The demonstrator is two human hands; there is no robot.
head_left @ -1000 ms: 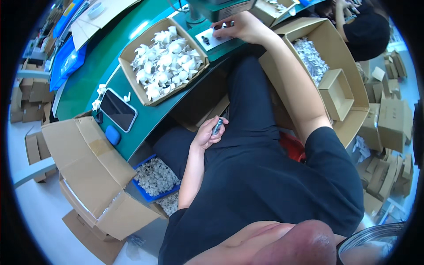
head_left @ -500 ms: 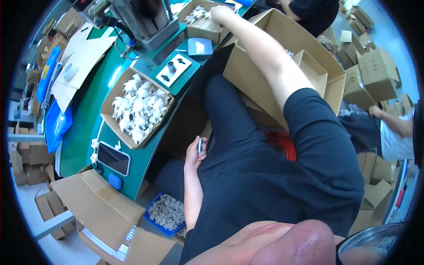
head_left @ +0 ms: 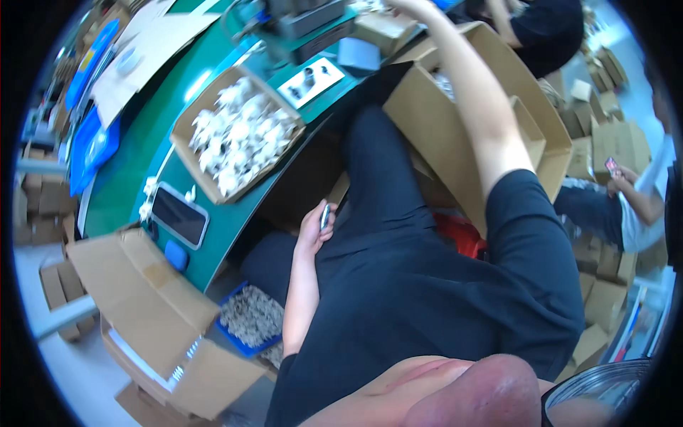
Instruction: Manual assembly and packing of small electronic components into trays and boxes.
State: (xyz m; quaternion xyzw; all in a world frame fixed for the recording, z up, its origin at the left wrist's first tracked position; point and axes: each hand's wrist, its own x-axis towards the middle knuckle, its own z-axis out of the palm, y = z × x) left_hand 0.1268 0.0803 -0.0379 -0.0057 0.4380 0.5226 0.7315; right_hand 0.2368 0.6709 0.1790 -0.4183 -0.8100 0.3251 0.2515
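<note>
My left hand (head_left: 314, 229) rests by my thigh, fingers curled round a small silver metal object (head_left: 325, 216) whose kind I cannot make out. My right arm stretches far forward, and the right hand (head_left: 410, 6) is partly cut off by the upper edge, its fingers not clearly seen. Just below it stands a small cardboard box (head_left: 388, 32). On the green bench, a shallow cardboard box (head_left: 183, 135) holds a heap of white plastic parts (head_left: 242, 132). Beyond it lies a white fixture plate (head_left: 327, 80) with dark pieces on it, near a bench machine (head_left: 302, 20).
A large open carton (head_left: 427, 135) stands under my right arm. A phone (head_left: 180, 215) and a blue case (head_left: 176, 255) lie at the bench edge. Below is a blue tray (head_left: 242, 349) of greyish pieces. Other people (head_left: 544, 35) are nearby; one at right holds a phone (head_left: 612, 166).
The view has shifted, so the bench things appear higher. My right hand has moved from over the small box's parts to the upper edge. The left hand keeps its hold.
</note>
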